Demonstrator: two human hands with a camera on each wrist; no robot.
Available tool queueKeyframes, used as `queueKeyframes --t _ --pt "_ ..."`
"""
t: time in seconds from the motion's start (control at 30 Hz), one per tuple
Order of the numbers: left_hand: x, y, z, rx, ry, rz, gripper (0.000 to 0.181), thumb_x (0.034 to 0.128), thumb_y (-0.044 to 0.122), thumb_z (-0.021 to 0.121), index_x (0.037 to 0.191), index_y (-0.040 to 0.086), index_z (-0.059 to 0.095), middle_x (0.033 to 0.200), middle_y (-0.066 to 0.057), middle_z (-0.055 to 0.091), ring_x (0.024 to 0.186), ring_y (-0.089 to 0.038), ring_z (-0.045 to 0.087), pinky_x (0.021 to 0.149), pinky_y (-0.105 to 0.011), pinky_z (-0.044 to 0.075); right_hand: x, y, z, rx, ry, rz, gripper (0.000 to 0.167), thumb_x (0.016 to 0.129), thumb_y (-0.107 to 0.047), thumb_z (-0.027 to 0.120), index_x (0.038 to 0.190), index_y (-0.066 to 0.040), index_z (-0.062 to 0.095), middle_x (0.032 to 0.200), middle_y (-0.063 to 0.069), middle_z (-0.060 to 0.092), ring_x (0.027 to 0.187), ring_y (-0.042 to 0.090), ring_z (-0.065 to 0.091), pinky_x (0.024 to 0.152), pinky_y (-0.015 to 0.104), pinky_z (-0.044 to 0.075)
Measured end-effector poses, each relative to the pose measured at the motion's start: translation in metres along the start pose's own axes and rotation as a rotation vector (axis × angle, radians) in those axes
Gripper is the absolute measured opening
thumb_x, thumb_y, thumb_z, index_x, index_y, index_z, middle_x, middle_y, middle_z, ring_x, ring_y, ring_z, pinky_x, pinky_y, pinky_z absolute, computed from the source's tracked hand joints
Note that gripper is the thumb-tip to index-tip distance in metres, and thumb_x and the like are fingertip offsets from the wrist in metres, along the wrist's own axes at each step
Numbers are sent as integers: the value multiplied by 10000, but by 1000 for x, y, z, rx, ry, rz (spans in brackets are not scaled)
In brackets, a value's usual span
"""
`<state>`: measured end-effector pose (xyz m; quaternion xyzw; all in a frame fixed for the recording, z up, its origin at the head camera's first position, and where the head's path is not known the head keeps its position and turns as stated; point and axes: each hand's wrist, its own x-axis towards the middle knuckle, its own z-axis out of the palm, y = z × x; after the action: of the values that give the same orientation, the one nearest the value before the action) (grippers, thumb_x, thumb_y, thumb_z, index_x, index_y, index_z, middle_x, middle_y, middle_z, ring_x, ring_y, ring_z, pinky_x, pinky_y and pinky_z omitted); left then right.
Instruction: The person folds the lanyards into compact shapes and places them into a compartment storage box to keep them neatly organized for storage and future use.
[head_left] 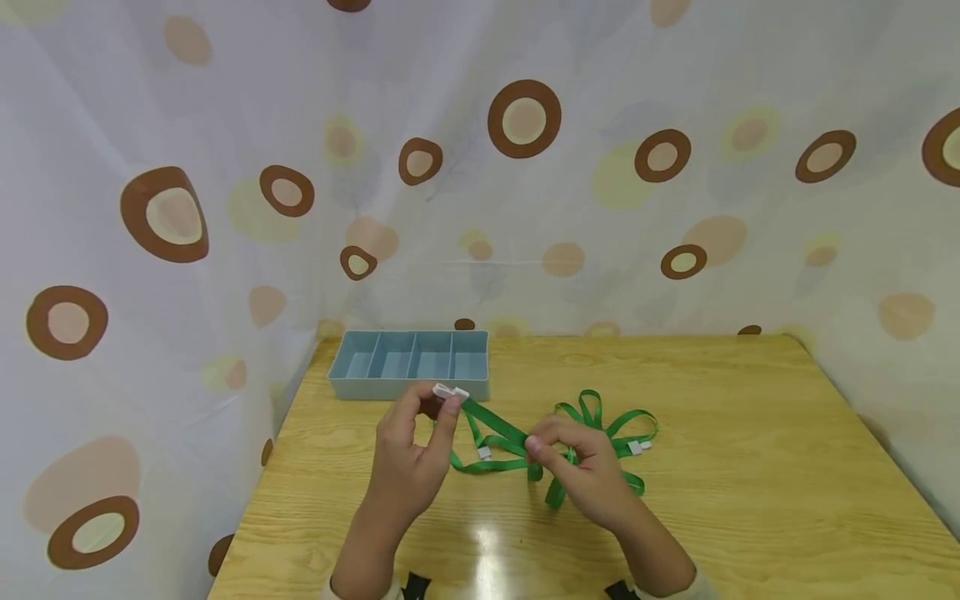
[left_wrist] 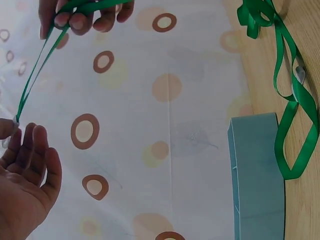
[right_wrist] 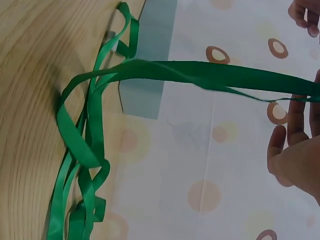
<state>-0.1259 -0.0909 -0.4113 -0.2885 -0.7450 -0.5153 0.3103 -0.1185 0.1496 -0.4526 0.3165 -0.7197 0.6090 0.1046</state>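
Note:
My left hand (head_left: 411,458) pinches the white plastic clip (head_left: 450,392) at one end of a green lanyard (head_left: 495,422). The lanyard's strap runs taut, down and to the right, into my right hand (head_left: 588,471), which pinches it between thumb and fingers. In the left wrist view, two strands of the strap rise from the clip to the right hand's fingertips (left_wrist: 77,22). From the right hand the strap hangs in a loop, seen in the right wrist view. More green lanyards (head_left: 630,421) lie tangled on the table under and beyond the right hand.
A blue-grey tray (head_left: 408,389) with several compartments stands at the table's back left. White clips (head_left: 639,447) show among the loose lanyards. The wooden table (head_left: 750,467) meets a patterned curtain (head_left: 600,208) at the back and sides.

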Motion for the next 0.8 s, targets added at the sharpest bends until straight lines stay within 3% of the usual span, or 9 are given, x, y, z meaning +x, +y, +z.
queueKeyframes --t 0.13,0.37,0.8 --pt "2 -1 0 13 0 -6 138 1008 -45 654 1123 31 651 994 -68 701 854 -162 646 776 -226 571 -2 1 -7 -31 7 8 336 1008 103 610 844 -181 684 911 31 688 883 150 615 847 310 531" --pt "2 -1 -1 49 6 -96 82 1024 10 665 1100 41 659 991 -51 705 882 -148 658 791 -240 579 -9 2 -21 -70 -16 41 319 997 73 653 844 -207 672 959 32 693 938 137 641 950 289 515" --pt "1 -8 -9 86 129 -237 56 1064 83 640 1104 51 663 950 -41 701 842 -114 624 769 -222 545 -24 10 -46 75 -213 -5 323 923 153 700 881 -158 626 875 28 618 878 161 560 907 315 477"
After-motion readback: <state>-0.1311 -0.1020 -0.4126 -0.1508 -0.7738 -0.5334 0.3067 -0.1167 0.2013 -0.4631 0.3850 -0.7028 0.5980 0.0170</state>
